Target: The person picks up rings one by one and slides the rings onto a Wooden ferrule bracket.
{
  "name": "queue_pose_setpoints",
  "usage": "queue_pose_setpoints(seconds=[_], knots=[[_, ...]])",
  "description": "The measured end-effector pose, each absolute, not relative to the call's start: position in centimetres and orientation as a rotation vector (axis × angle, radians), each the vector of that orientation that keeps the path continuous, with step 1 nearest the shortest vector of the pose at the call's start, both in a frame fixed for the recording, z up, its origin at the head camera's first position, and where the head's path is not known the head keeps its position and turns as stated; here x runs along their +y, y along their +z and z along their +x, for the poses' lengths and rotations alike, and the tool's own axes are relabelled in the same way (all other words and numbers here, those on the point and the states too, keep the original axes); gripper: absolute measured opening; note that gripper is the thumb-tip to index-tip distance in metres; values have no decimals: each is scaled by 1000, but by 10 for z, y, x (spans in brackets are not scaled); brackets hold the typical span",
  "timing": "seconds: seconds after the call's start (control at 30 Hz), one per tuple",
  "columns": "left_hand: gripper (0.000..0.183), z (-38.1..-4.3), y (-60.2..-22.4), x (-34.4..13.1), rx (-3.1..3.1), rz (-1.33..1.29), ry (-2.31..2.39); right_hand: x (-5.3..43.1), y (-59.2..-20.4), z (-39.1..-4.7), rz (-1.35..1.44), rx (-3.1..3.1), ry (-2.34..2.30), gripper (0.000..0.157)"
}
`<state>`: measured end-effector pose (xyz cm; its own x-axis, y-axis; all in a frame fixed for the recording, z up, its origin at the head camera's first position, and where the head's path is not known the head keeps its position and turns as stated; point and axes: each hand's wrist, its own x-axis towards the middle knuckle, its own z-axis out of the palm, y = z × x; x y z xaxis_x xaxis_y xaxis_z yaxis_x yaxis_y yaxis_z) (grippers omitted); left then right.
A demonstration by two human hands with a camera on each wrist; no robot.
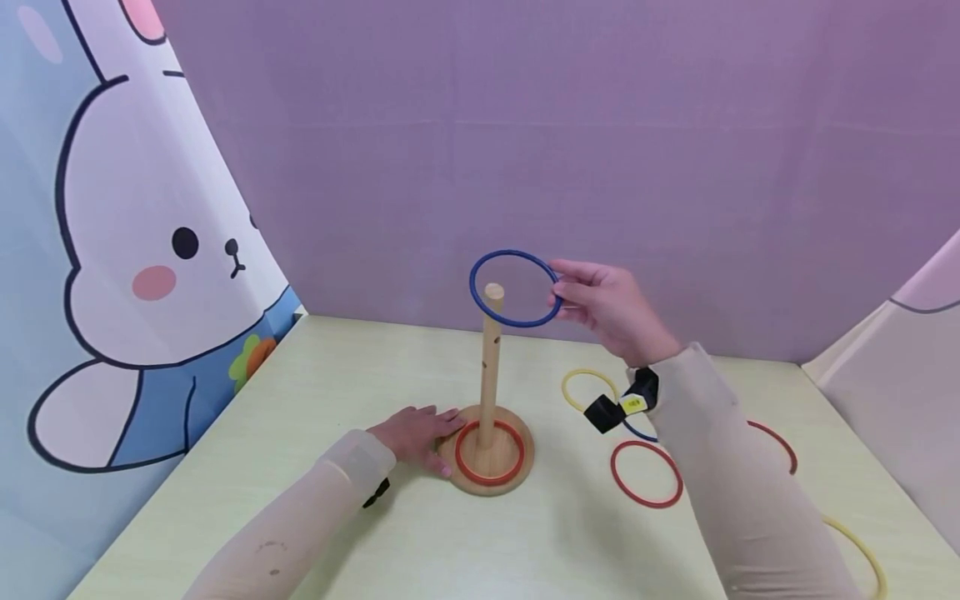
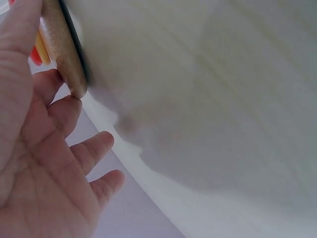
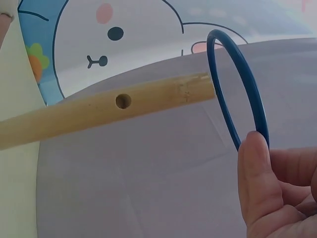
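A wooden post [image 1: 489,367] stands upright on a round wooden base [image 1: 506,454]. A red ring [image 1: 491,481] lies on the base around the post's foot. Thumb and fingers of my right hand [image 1: 611,308] pinch a blue ring [image 1: 517,323] by its right side. In the right wrist view, that blue ring [image 3: 247,79] is tilted, just at the post's top end [image 3: 198,89]. My left hand [image 1: 416,437] rests at the left edge of the base, fingers spread and touching its rim [image 2: 69,54]. Bits of red and yellow show above the rim in the left wrist view.
On the table right of the base lie a yellow ring [image 1: 588,372], a partly covered blue ring [image 1: 637,432] and a red ring [image 1: 647,503]. Beyond my right sleeve are another red ring [image 1: 780,442] and a yellow one [image 1: 862,550]. A purple cloth [image 1: 450,167] hangs behind.
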<state>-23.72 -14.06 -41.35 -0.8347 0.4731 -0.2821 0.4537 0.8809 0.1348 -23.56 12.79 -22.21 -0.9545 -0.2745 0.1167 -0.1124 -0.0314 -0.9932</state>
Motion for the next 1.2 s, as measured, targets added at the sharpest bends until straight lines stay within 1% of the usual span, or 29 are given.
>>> queue_pose_setpoints(seconds=[0.43, 0.87, 1.2], knots=[[82, -236, -414, -142, 2749, 623, 150, 114, -232, -235, -463, 2075, -2141, 41], [85, -236, -417, -143, 2743, 595, 146, 111, -248, -236, -485, 2112, -2083, 41], [87, -234, -416, -140, 2731, 550, 127, 114, -271, -236, -431, 2220, -1923, 41]])
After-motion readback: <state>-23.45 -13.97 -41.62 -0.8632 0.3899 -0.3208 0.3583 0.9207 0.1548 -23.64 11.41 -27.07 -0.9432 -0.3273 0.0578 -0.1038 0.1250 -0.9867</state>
